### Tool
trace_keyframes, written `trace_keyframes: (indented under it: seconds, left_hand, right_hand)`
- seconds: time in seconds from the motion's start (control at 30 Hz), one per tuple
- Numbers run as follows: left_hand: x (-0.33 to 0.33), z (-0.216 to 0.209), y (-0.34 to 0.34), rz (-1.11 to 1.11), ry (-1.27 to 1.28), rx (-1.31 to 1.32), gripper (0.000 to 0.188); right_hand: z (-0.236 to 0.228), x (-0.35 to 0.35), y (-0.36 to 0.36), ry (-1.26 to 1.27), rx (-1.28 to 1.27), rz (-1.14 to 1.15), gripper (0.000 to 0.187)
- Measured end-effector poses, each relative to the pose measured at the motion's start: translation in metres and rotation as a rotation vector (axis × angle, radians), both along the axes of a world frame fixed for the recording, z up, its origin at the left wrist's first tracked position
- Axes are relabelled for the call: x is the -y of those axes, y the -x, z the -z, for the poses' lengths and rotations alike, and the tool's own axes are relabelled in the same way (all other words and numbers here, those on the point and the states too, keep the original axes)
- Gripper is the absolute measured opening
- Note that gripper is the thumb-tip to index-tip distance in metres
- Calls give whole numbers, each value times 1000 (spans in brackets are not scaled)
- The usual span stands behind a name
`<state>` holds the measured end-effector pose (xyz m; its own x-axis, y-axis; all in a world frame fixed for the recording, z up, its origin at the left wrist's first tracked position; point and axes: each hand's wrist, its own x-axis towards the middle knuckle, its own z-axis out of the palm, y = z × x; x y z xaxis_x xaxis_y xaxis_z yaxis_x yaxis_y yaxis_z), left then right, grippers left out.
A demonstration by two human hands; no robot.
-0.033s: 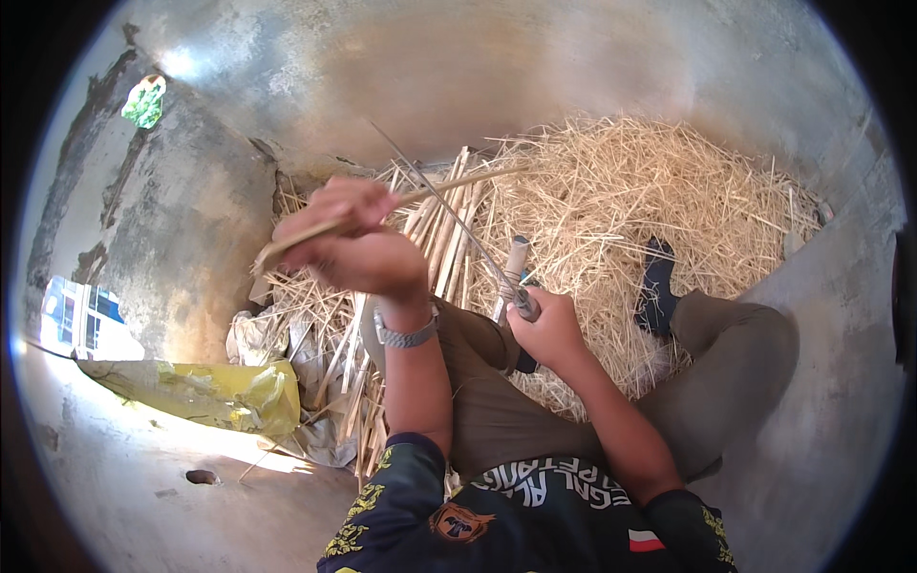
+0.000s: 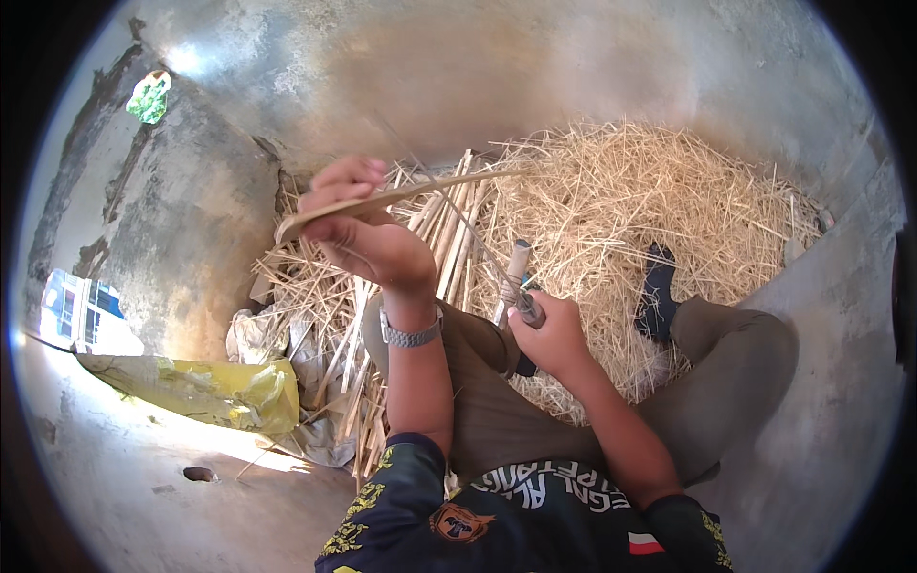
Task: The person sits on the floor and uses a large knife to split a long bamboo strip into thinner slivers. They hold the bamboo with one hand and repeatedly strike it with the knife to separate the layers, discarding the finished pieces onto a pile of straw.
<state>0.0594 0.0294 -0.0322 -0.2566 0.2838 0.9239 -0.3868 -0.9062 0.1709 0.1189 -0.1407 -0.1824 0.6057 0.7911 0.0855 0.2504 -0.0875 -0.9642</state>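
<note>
Head view: the left hand (image 2: 371,250) raises a flat, pale stick (image 2: 399,196), its grip curled with the stick pinched between thumb and fingers, which partly cover it. The right hand (image 2: 552,332) has its grip wrapped tightly round the handle of a long-bladed tool (image 2: 528,310), hiding much of that handle. The thin blade crosses the stick; whether they touch cannot be told, and its far tip blurs into the wall (image 2: 592,67). Beyond, a bundle of sticks (image 2: 457,229) is partly covered by the left arm and leg. Straw (image 2: 592,191) lies heaped on the right. The shirt (image 2: 535,535) is cut off below.
</note>
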Motion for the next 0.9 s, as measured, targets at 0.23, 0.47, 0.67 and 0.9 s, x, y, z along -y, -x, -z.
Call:
trace_keyframes:
  seconds: [0.23,0.47,0.67,0.9]
  left_hand:
    - [14,-24,26,-21,174,-64,18]
    - [18,-29,41,-162,161,-170,23]
    - [23,-32,42,-154,194,-213,24]
    - [13,-17,36,-217,131,-237,21]
  right_hand:
    - [-28,16,0,-192,-92,2,19]
    - [-3,7,-8,67,-162,25,19]
    - [-25,16,3,-215,-153,72,22]
    - [-27,15,-3,-53,-41,9,16]
